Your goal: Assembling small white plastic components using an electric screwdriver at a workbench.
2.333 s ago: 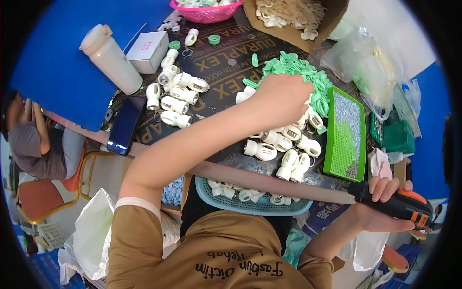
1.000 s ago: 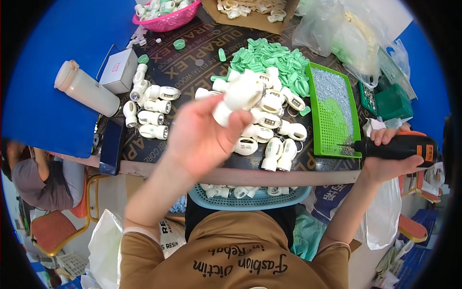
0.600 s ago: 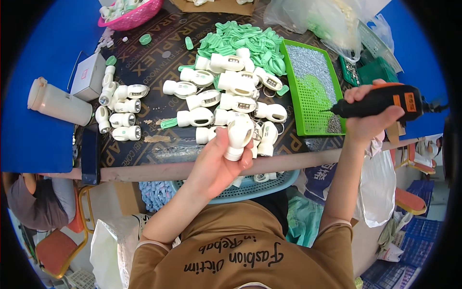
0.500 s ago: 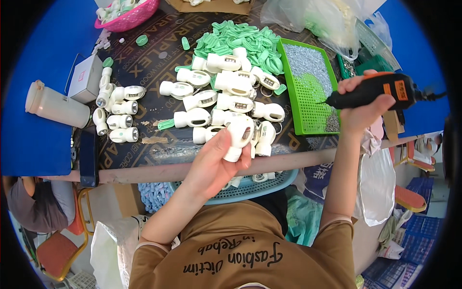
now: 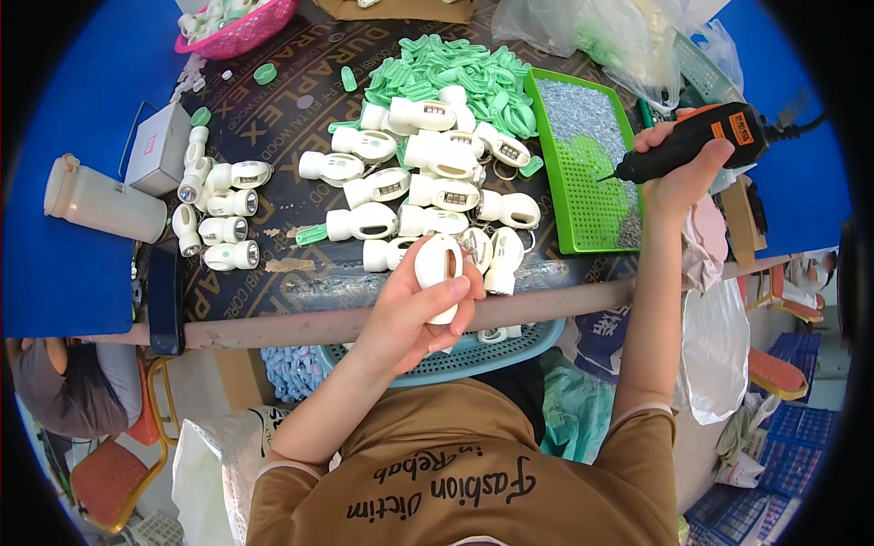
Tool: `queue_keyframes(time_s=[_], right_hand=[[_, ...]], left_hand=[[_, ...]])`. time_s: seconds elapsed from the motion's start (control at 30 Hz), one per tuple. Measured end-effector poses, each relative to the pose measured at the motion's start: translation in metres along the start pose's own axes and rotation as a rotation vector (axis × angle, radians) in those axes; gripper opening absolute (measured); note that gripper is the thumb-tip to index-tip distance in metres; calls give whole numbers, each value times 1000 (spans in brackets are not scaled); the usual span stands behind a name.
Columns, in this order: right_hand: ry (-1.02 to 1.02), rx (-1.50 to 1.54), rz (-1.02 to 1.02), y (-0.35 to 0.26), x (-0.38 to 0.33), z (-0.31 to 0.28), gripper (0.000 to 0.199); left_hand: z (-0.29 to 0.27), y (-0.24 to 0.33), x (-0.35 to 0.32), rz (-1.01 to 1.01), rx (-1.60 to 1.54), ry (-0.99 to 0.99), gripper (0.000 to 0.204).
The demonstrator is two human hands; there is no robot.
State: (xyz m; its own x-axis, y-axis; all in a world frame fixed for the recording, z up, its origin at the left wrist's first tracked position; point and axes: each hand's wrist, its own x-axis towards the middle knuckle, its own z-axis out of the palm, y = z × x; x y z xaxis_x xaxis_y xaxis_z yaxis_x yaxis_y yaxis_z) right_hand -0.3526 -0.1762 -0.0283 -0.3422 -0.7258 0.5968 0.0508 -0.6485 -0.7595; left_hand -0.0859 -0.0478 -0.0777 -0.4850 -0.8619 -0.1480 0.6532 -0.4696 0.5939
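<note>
In my left hand (image 5: 423, 305) is a small white flashlight (image 5: 440, 264), held near the table's front edge with its slotted handle side up. My fingers and thumb wrap its lower part. Raised on the right, my right hand (image 5: 683, 168) grips a black and orange electric screwdriver (image 5: 674, 156). Its thin bit points left, over the green tray (image 5: 563, 205) of small silvery screws (image 5: 587, 114). Just beyond my left hand lies a pile of white flashlights (image 5: 442, 155), several with open battery slots. Behind it is a heap of green plastic covers (image 5: 446, 77).
Several assembled flashlights (image 5: 228, 229) lie on the left by a white box (image 5: 159, 150), a pale lidded cup (image 5: 105, 200) and a dark phone (image 5: 166, 296). A pink basket (image 5: 237, 41) stands far left. Beneath the table edge is a blue basket (image 5: 492, 359). Plastic bags (image 5: 619, 41) fill the far right.
My left hand has turned the flashlight, so its narrow end no longer points down toward me. The screwdriver in my right hand has tilted, its rear end rising and shifting left.
</note>
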Motion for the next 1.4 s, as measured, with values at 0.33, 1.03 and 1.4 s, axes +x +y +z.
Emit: queue_keyframes(time_s=[0.33, 1.03, 1.4], right_hand=[[10, -21, 57, -1, -2, 0, 72], [-464, 432, 189, -87, -70, 102, 85], [-559, 399, 193, -84, -75, 117, 83]], left_hand=[[4, -4, -1, 21, -40, -14, 35], [1, 0, -1, -52, 10, 7, 36], [-3, 0, -3, -60, -29, 17, 42]])
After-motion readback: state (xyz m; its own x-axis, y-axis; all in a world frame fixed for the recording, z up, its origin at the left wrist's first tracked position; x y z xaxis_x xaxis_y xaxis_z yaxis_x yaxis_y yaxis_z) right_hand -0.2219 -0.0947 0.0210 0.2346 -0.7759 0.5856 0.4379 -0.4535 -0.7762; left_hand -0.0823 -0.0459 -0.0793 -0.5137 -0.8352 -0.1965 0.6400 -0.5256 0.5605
